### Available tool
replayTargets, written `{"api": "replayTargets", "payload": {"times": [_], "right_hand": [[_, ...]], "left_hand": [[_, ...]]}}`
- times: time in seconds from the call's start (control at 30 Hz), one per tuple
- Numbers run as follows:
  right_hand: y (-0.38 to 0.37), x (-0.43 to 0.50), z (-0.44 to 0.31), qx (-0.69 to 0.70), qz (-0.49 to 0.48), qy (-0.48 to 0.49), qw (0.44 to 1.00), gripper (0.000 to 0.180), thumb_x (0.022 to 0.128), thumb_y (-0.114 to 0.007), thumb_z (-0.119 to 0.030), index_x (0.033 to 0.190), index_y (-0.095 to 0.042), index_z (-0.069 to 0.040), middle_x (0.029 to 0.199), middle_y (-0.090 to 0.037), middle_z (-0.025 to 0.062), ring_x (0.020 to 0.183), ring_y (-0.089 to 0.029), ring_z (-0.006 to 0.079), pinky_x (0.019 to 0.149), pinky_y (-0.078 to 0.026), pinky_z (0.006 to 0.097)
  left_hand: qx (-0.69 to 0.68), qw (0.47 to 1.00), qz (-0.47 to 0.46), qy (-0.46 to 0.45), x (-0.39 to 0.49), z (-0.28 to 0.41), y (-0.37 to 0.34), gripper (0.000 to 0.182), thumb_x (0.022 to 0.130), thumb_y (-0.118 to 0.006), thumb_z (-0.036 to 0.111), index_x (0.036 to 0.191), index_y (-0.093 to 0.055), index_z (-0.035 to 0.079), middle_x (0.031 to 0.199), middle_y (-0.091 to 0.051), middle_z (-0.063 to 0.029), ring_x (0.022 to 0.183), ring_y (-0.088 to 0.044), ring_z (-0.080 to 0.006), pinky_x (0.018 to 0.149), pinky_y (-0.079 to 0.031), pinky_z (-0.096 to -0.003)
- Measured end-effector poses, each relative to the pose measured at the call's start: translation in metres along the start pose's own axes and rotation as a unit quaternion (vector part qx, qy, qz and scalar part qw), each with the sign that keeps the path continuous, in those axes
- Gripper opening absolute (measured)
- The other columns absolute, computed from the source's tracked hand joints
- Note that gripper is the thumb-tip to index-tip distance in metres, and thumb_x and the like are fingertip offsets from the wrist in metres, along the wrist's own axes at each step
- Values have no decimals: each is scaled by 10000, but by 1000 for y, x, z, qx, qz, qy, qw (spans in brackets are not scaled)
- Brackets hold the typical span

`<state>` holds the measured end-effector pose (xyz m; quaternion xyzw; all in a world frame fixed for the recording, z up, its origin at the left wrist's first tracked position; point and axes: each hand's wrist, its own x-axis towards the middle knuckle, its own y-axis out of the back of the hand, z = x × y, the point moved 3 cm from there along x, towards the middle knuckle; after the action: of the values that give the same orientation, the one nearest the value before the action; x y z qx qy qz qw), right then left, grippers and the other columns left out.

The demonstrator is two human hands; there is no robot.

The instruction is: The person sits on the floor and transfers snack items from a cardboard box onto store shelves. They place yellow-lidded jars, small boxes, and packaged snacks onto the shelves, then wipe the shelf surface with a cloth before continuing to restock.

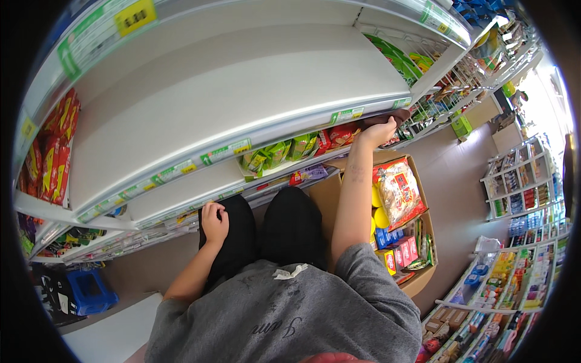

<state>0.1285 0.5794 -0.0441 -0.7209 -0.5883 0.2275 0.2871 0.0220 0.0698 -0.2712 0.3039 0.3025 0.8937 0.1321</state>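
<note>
My right hand [380, 132] reaches out to the shelf edge and grips a dark brown, soft-looking thing [401, 116], perhaps a cloth. It is at the right end of the price rail [313, 122], above a lower tier with red snack packets [341, 134]. Green snack packets [278, 154] stand in a tray left of those. My left hand [215, 223] rests by my left knee at the front edge of the lower shelf [181, 194]. Its fingers are curled, and nothing shows in them. The wide white shelf board [236, 95] stretches before me.
An open cardboard box [420, 281] right of my legs holds a large snack bag [400, 188], yellow-lidded containers and small boxes. Red packets [54, 154] fill the shelf's left end. A blue plastic stool [91, 292] stands at lower left. More stocked shelves [499, 281] line the right.
</note>
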Motion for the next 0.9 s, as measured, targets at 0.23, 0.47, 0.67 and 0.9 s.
{"api": "replayTargets", "payload": {"times": [0.23, 0.47, 0.67, 0.9], "right_hand": [[49, -149, -73, 141, -175, -167, 960, 657, 1065, -468, -403, 1613, -502, -42, 1535, -628, 184, 1445, -589, 360, 1235, -462, 521], [123, -273, -118, 237, -335, -478, 777, 756, 1092, -454, -365, 1725, -331, 30, 1727, -442, 276, 1587, -467, 413, 1325, -366, 538], [168, -353, -105, 169, -375, -521, 748, 848, 1057, -481, -401, 1745, -264, 44, 1761, -383, 279, 1608, -432, 449, 1347, -321, 547], [178, -399, -94, 60, -456, -558, 691, 849, 999, -540, -324, 1724, -305, 51, 1718, -444, 273, 1585, -471, 409, 1338, -337, 527]], "left_hand": [[-22, 997, -33, 62, -3, 7, 0, 67, 902, -699, 31, 950, -654, 44, 1029, -620, -139, 1029, -645, -396, 903, -532, -485], [10, 1000, -9, -28, -14, -13, 34, 67, 940, -710, 59, 1005, -696, 67, 1096, -688, -122, 1078, -648, -390, 960, -527, -475], [-171, 980, -39, 89, -40, -19, 88, 110, 1021, -729, 34, 1127, -755, 24, 1129, -721, -65, 1003, -678, -190, 903, -528, -312], [-584, 745, -313, 84, -71, 84, 128, 664, 1098, -667, 461, 1552, -597, -19, 1524, -651, -109, 1387, -603, -213, 1184, -458, -372]]}}
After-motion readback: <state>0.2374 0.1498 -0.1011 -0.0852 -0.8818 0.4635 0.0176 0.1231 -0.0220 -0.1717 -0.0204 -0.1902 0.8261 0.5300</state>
